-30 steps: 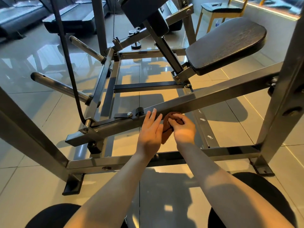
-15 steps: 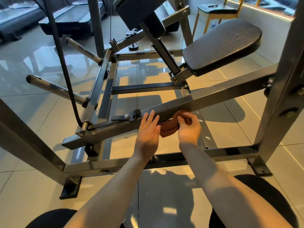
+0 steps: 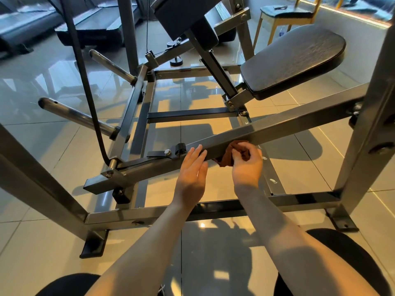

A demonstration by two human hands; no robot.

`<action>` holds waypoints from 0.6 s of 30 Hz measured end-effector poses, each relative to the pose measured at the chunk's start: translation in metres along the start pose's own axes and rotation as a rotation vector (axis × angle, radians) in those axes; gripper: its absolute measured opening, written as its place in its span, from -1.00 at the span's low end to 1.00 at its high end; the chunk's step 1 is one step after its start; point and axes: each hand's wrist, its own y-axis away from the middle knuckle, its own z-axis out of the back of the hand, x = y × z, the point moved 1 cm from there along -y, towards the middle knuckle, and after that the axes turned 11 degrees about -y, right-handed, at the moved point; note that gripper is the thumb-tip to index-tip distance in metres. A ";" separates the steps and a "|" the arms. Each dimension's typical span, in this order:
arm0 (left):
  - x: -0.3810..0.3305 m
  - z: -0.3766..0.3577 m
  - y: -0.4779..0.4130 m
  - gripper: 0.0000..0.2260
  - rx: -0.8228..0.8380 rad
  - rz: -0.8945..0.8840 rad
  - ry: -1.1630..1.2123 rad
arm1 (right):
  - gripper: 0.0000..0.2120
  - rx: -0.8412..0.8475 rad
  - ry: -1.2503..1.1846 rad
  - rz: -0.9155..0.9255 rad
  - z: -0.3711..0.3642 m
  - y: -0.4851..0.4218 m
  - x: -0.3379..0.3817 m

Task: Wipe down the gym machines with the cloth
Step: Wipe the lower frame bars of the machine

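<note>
Rust-brown cloth [image 3: 224, 160] bunched against near side of slanted grey beam [image 3: 288, 124], approx. at mid-length, partly hanging under its lower edge. Gripped by right hand [image 3: 245, 167], fingers curled round it, pressing it to the metal. Left hand [image 3: 190, 176] just beside, on the left, fingers straight and together, tips touching same beam, holding nothing. Behind beam: black padded seat [image 3: 295, 58] at right, two steel weight pegs [image 3: 72, 113] at left, black cable [image 3: 86, 86] coming down to beam's low end. Under the forearms, base bar [image 3: 299, 198] of frame on glossy tiled floor [image 3: 53, 150]. Far back: wooden stool [image 3: 286, 16], treadmills [image 3: 96, 24].
</note>
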 end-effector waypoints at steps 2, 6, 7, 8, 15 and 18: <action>0.001 -0.001 0.004 -0.65 -0.030 0.009 -0.003 | -0.78 0.070 0.049 -0.039 -0.009 0.010 -0.007; 0.000 0.003 0.022 -0.68 -0.059 0.113 0.008 | -0.77 0.342 0.031 -0.121 -0.020 0.038 -0.017; -0.001 0.005 0.026 -0.67 -0.027 0.178 0.044 | -0.77 0.376 0.034 -0.142 -0.020 0.044 -0.014; -0.001 0.008 0.030 -0.65 0.015 0.232 0.072 | -0.77 0.372 0.040 -0.157 -0.018 0.048 -0.010; -0.026 0.029 0.055 -0.76 0.233 0.452 0.238 | -0.79 0.424 0.098 -0.260 0.004 0.067 0.009; -0.041 0.045 0.067 -0.82 0.202 0.477 0.205 | -0.78 0.453 0.081 -0.315 0.009 0.090 0.014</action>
